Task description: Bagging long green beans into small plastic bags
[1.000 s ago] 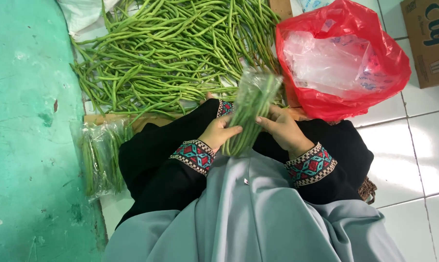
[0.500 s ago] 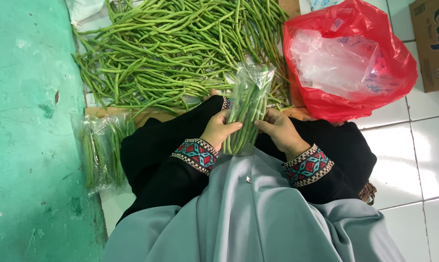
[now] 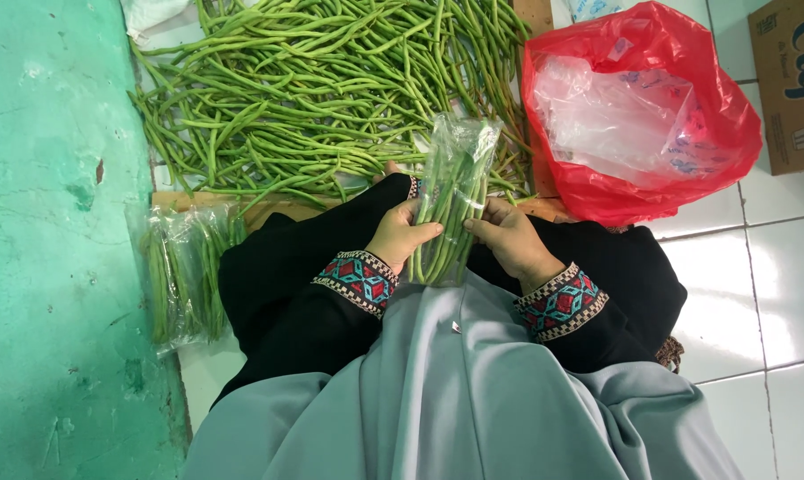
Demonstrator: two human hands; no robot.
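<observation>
White tiled floor [image 3: 775, 293] beside a green painted wall [image 3: 55, 267]. One loose heap of long green beans [image 3: 313, 98]; one red plastic bag [image 3: 642, 116]; one cardboard box [image 3: 793, 89]; two clear plastic bags of beans, one lying aside [image 3: 184, 271], one [image 3: 451, 196] over the lap, clasped between left hand [image 3: 400, 233] and right hand [image 3: 509, 238].

L hand [image 3: 400, 233] + R hand [image 3: 512, 240] clasp bean bag [image 3: 453, 200].

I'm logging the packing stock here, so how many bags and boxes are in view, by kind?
Clear plastic bag of green long beans, held in the left hand and right hand: 1
Clear filled bean bags lying by the green wall: 1
Red plastic bag holding clear bags: 1
Brown cardboard box: 1
Total: 4
</observation>
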